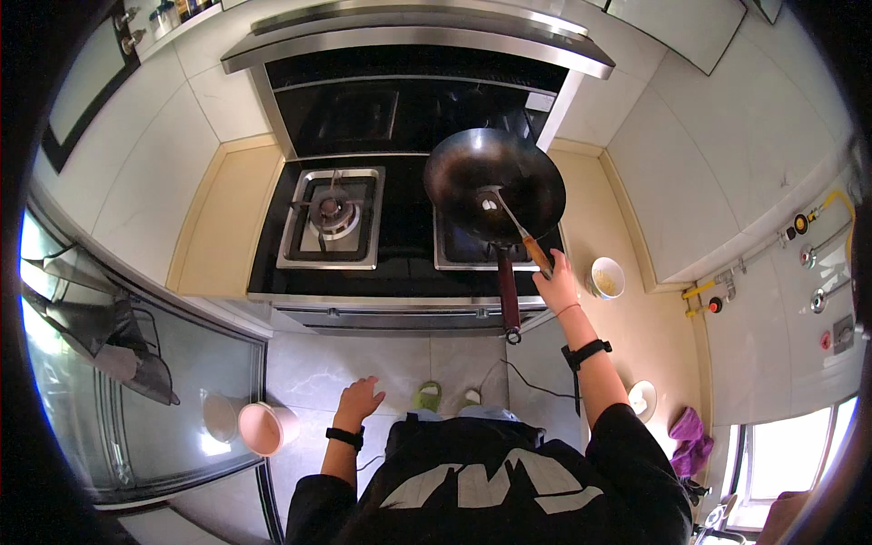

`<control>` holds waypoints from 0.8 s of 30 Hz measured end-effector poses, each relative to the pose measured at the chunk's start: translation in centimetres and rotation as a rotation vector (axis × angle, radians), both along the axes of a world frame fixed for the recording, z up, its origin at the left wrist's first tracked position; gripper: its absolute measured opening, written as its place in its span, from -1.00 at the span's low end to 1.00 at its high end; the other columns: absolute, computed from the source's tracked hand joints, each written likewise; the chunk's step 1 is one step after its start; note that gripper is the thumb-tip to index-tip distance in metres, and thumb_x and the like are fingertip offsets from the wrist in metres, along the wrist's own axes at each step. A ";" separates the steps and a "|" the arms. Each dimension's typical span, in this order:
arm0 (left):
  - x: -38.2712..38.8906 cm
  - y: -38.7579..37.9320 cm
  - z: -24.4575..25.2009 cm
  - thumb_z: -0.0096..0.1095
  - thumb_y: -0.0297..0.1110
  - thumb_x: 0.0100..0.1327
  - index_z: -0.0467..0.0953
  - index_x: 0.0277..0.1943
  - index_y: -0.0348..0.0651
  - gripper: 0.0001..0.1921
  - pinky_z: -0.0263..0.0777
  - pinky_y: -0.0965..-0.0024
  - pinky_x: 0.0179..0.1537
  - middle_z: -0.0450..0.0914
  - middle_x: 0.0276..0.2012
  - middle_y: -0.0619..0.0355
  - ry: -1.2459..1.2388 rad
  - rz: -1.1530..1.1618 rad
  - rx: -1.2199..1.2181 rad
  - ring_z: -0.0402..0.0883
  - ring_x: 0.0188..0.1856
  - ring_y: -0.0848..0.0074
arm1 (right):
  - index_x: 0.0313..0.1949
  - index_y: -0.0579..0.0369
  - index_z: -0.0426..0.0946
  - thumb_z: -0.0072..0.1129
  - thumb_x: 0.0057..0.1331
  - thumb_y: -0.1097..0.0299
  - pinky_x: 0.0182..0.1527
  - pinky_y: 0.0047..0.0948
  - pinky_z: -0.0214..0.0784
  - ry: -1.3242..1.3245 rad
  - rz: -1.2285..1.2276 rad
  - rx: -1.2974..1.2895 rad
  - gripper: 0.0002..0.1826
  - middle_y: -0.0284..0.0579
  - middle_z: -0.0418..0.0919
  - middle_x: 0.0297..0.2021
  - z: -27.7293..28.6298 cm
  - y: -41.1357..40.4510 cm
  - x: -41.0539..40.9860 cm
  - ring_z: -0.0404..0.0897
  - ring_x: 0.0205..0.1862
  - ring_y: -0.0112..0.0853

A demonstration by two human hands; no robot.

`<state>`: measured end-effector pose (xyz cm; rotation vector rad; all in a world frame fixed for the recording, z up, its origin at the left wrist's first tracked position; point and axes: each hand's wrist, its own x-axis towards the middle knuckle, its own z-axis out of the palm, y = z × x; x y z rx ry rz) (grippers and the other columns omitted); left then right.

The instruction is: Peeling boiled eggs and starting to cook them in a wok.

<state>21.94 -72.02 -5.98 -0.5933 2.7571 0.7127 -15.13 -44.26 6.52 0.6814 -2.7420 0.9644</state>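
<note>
A dark metal wok [463, 170] rests over the right burner of the gas stove [409, 225], its long reddish-brown handle [507, 293] pointing toward me. My right hand [560, 283] grips the wooden handle of a metal cooking utensil [535, 252], whose head reaches down into the wok. A small white patch shows at that head; whether it is food or glare I cannot tell. My left hand [362, 398] hangs over the floor with its fingers apart, holding nothing. To the right of my right hand stands a bowl [606, 278] with pale, finely cut contents.
The left burner [332, 211] has no pan. A steel range hood [422, 41] juts out above. Another white bowl [642, 400] and a purple cloth [689, 443] lie along the right counter. A pink bin [262, 429] stands left by the glass door [197, 368]. A cord crosses the floor.
</note>
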 end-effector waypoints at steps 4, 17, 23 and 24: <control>0.0 0.5 -0.5 0.14 -0.05 0.13 0.40 0.02 -0.11 -0.54 0.41 0.06 -0.13 0.54 -0.16 -0.09 -0.033 0.083 0.031 0.53 -0.11 0.08 | 0.13 0.10 0.10 0.12 0.10 0.32 -0.19 -0.03 0.40 -0.090 -0.041 0.176 -0.39 0.28 0.46 -0.16 0.8 -2.5 -2.2 0.50 -0.21 0.14; -1.6 0.9 -1.8 0.11 -0.03 0.15 0.41 0.01 -0.15 -0.54 0.41 0.12 -0.08 0.55 -0.15 -0.14 -0.063 0.032 0.157 0.52 -0.09 0.05 | 0.08 -0.23 0.31 0.10 0.18 0.22 -0.29 -0.01 0.40 -0.056 0.024 0.297 -0.55 0.11 0.57 -0.38 7.4 3.3 -0.9 0.55 -0.33 0.06; -7.5 2.2 1.1 0.08 -0.04 0.17 0.41 0.00 -0.14 -0.57 0.41 0.09 -0.11 0.55 -0.15 -0.10 0.027 -0.081 0.143 0.52 -0.11 0.07 | 0.11 -0.26 0.33 0.11 0.17 0.23 -0.31 -0.06 0.43 0.009 0.005 0.286 -0.52 0.08 0.57 -0.42 4.7 2.7 -1.0 0.56 -0.38 0.01; -8.0 2.2 0.8 0.08 -0.05 0.17 0.41 0.01 -0.14 -0.57 0.41 0.08 -0.11 0.55 -0.15 -0.10 0.053 -0.118 0.124 0.52 -0.11 0.07 | 0.13 -0.27 0.32 0.11 0.17 0.23 -0.33 -0.08 0.44 0.006 0.009 0.315 -0.51 0.07 0.57 -0.44 4.6 2.2 -1.0 0.56 -0.40 -0.01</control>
